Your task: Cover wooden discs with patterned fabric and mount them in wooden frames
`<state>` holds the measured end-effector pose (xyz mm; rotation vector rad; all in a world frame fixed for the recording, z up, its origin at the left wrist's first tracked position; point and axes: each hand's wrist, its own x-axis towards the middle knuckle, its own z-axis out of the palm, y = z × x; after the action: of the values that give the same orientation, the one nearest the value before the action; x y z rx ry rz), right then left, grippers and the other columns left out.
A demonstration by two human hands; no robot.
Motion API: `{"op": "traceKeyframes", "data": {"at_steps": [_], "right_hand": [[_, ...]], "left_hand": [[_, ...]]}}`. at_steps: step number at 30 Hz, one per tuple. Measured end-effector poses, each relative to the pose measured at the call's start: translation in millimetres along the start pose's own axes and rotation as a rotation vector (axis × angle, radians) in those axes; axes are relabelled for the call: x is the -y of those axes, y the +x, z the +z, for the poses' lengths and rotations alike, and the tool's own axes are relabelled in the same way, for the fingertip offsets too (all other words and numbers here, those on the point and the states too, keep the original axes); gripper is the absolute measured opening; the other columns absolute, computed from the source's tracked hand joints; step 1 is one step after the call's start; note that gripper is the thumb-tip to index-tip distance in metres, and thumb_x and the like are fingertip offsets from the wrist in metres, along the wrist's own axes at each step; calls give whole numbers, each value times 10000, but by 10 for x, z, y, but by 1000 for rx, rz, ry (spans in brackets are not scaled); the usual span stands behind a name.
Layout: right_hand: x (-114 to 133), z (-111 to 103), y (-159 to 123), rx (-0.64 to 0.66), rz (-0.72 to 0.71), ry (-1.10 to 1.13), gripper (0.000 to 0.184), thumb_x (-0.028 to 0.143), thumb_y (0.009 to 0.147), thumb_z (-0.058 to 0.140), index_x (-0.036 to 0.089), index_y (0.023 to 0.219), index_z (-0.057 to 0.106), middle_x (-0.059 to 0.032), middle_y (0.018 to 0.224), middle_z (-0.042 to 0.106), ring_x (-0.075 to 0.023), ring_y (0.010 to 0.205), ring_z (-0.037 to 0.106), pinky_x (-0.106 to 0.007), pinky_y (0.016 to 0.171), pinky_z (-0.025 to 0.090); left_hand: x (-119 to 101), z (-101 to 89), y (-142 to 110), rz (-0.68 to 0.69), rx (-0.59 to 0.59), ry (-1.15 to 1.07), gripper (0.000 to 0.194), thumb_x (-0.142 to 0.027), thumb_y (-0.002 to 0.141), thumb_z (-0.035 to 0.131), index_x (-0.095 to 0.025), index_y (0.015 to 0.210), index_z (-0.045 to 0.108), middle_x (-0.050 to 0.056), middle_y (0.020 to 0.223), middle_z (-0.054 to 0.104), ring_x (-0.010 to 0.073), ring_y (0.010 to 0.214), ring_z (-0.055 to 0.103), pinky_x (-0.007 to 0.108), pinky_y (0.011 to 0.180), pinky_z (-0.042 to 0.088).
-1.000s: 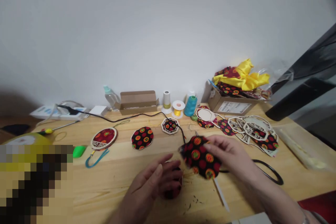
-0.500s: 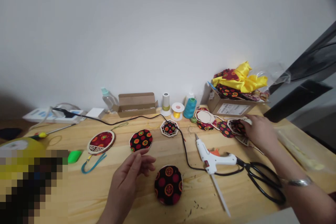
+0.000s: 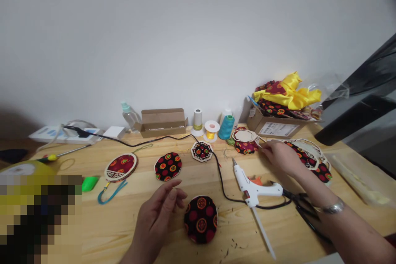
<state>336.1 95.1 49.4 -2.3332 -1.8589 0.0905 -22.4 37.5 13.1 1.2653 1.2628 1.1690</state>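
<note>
My left hand (image 3: 159, 210) hovers over the table with its fingers loosely bent and apart, nothing in them. Just right of it lies a round fabric-covered disc (image 3: 201, 220), black with red and orange medallions. My right hand (image 3: 281, 156) reaches to the back right, fingers closed at the edge of the pieces there; what they pinch is hidden. By its fingertips are a pale wooden frame (image 3: 244, 135) and a red patterned fabric piece (image 3: 246, 147). Under and beyond the wrist are lattice frames with black patterned fabric (image 3: 323, 172). A white glue gun (image 3: 258, 189) lies before that hand.
Black-handled scissors (image 3: 305, 208) lie partly under my right forearm. A black cord (image 3: 221, 181) crosses the table. Behind stand thread spools (image 3: 227, 128), a cardboard box (image 3: 163, 126) and a carton (image 3: 275, 126) of fabric. Finished-looking round pendant (image 3: 121, 167) and an octagonal fabric piece (image 3: 168, 166) lie left.
My right hand set down the black patterned piece it held, went to the frame pile at the right, then shifted left along it. My left hand drew back left, uncovering the round disc.
</note>
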Motion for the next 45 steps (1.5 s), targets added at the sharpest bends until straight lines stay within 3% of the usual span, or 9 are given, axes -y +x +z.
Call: {"op": "traceKeyframes", "data": {"at_steps": [11,17,21,24,27,32,38,41,45], "right_hand": [[-586,-39,-56,-278,276,599,358,511,751,496,176,757,623,-45,592,620,-171,521,521,-292,499,397],[-326,-136,-228,-217,198,861,471,659,660,589,191,690,615,-11,540,564,-124,455,460,-258,429,356],[76,-203,-545,-194,115,893,341,534,743,622,195,752,654,-34,670,641,-154,578,557,-278,535,444],[424,-207,-932,-361,-235,707,107,300,842,580,243,827,669,-37,834,687,-190,768,623,-320,700,494],[667,-120,-1308,-363,-751,519,324,120,851,517,278,1108,635,-40,925,712,-199,830,639,-340,732,506],[805,178,-1613,-229,-1041,421,485,98,918,389,201,1389,442,-71,1024,724,-199,888,652,-352,761,529],[988,349,-1609,-196,-797,601,464,54,884,416,238,1296,521,-80,1098,671,-180,993,627,-321,809,547],[1076,388,-1618,-49,-633,636,422,193,890,516,231,1308,480,-100,1192,613,-196,1094,589,-334,867,544],[1106,488,-1611,49,-543,606,582,366,829,641,252,1345,398,-104,1265,558,-230,1155,547,-399,925,520]], "left_hand": [[-16,16,-12,11,-24,39,300,-433,848,578,-209,1028,667,9,749,714,151,630,629,241,639,486],[-14,39,-18,24,-19,16,262,-400,844,592,-216,1004,687,-1,735,707,146,634,627,237,636,482],[-115,75,-68,-64,28,-82,251,-393,818,631,-195,949,712,3,686,689,139,603,611,235,587,479],[-234,95,-158,-254,149,-255,307,-425,803,650,-170,961,713,24,692,688,136,568,608,231,515,463],[-298,90,-269,-451,259,-387,377,-478,766,677,-139,923,728,45,690,677,122,529,590,209,455,416],[-244,-13,-443,-614,298,-417,301,-426,774,695,-130,797,745,3,557,587,57,458,457,166,432,327],[-175,-88,-507,-598,200,-289,232,-360,724,746,-151,825,757,-1,555,610,55,451,468,156,416,342],[-174,-43,-479,-554,177,-247,236,-345,703,747,-146,829,739,6,575,639,78,462,525,179,430,406],[-183,40,-439,-496,107,-191,475,-327,672,747,-139,1096,645,-22,577,632,130,478,591,229,437,468]]}}
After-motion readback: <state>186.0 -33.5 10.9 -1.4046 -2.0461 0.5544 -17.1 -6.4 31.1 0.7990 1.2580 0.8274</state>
